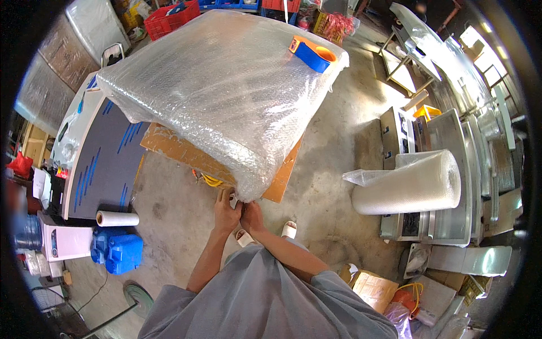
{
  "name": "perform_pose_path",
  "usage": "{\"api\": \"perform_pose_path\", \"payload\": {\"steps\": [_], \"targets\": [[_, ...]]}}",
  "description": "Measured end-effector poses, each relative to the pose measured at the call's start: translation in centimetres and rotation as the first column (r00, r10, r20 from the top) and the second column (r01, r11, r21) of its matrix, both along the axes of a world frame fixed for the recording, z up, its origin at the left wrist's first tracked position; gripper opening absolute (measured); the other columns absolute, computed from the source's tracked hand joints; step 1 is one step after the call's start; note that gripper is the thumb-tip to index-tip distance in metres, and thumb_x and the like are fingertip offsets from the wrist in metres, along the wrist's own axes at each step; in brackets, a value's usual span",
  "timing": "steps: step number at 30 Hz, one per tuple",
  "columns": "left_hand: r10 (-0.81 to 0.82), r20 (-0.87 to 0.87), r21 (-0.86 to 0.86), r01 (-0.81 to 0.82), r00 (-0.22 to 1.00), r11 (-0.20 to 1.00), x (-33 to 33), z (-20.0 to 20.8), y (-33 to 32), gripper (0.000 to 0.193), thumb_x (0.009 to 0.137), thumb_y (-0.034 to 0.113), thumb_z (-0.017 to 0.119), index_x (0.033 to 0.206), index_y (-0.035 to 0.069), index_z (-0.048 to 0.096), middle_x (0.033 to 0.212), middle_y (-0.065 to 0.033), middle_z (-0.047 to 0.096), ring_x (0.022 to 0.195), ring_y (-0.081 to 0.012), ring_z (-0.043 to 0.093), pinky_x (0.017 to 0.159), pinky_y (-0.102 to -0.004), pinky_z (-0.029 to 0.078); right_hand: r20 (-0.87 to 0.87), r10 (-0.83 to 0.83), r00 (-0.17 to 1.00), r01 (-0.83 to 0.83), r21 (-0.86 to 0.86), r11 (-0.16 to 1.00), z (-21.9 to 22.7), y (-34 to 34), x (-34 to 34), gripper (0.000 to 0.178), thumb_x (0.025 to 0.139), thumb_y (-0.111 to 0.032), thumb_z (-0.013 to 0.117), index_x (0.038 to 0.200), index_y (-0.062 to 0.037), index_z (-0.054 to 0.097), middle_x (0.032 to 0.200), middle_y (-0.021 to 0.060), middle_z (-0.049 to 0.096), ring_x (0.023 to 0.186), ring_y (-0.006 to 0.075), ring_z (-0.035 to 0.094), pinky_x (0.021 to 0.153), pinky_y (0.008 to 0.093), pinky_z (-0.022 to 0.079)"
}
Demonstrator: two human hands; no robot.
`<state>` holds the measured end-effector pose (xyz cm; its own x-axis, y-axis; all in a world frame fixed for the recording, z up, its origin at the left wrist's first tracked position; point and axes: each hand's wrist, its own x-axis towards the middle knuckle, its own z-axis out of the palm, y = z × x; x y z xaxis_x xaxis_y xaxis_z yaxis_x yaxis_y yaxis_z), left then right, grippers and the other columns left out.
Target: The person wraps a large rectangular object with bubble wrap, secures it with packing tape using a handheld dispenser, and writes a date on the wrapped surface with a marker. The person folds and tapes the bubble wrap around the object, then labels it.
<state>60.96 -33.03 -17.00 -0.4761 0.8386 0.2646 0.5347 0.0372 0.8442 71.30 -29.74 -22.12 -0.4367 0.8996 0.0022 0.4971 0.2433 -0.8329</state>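
A large flat-topped piece is draped in clear bubble wrap, its brown board edge showing below. At the near corner, the wrap hangs down in a gathered point. My left hand is closed on that hanging end, with a pale bit showing by its fingers. Close beside it, my right hand is closed at the same corner, its fingertips mostly hidden. An orange and blue tape dispenser rests on top of the wrap at the far right.
A big bubble wrap roll lies on metal equipment at right. On the left stand a dark panel with blue stripes, a film roll and blue jugs. Cardboard boxes sit at lower right; yellow cord lies below the wrapped piece.
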Motion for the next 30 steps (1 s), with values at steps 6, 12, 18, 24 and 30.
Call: {"api": "perform_pose_path", "payload": {"steps": [6,12,18,24,30], "targets": [[0.098,-0.049,-0.001,-0.098,0.994,0.995,1.7,-1.0,-0.4,0.026,0.078,0.002,0.074,0.1,0.005,0.061,0.095,-0.0152,0.063,0.089,-0.0374,0.064,0.072,-0.046,0.052,-0.032,0.035,0.999,-0.033,0.076,0.997,2.7,-0.1,4.9,0.025,0.091,-0.011,0.068,0.111,0.0033,0.064,0.095,0.0205,0.073,0.082,0.0364,0.073,0.07,0.0411,0.058],[0.308,0.054,0.036,-0.31,0.95,0.95,5.6,-2.8,-0.1,0.027,0.082,0.009,0.076,0.102,0.004,0.06,0.093,-0.0147,0.063,0.09,-0.0373,0.065,0.076,-0.0465,0.053,-0.084,0.025,0.996,-0.015,0.114,0.993,6.8,-0.8,8.6,0.031,0.09,-0.012,0.074,0.115,0.0017,0.064,0.085,0.0127,0.073,0.078,0.021,0.074,0.07,0.0329,0.057],[0.272,0.197,0.11,-0.297,0.942,0.949,5.7,-3.3,0.2,0.028,0.083,0.008,0.076,0.105,0.0,0.06,0.092,-0.0158,0.062,0.086,-0.0353,0.065,0.077,-0.0455,0.053,-0.233,-0.068,0.97,0.111,0.175,0.978,9.1,0.8,3.3,0.029,0.091,-0.018,0.077,0.11,0.001,0.064,0.076,0.0101,0.072,0.066,0.0185,0.07,0.067,0.0312,0.056],[0.323,0.164,0.033,-0.332,0.932,0.943,6.6,-1.9,0.8,0.031,0.081,0.007,0.078,0.105,0.002,0.059,0.098,-0.0163,0.061,0.088,-0.035,0.063,0.078,-0.0444,0.052,-0.337,0.033,0.941,0.03,0.18,0.983,10.5,1.6,6.9,0.021,0.095,-0.015,0.07,0.104,0.0034,0.066,0.083,0.013,0.072,0.072,0.0214,0.07,0.067,0.0334,0.055],[0.304,0.014,-0.028,-0.303,0.953,0.953,5.1,-1.7,0.1,0.037,0.082,0.009,0.078,0.112,0.004,0.057,0.101,-0.0168,0.062,0.089,-0.0375,0.063,0.076,-0.0469,0.051,-0.521,0.066,0.851,0.236,0.493,0.837,22.5,16.5,6.7,0.011,0.094,-0.008,0.068,0.098,0.0017,0.068,0.082,0.0114,0.07,0.077,0.0192,0.068,0.072,0.0332,0.053]]}}
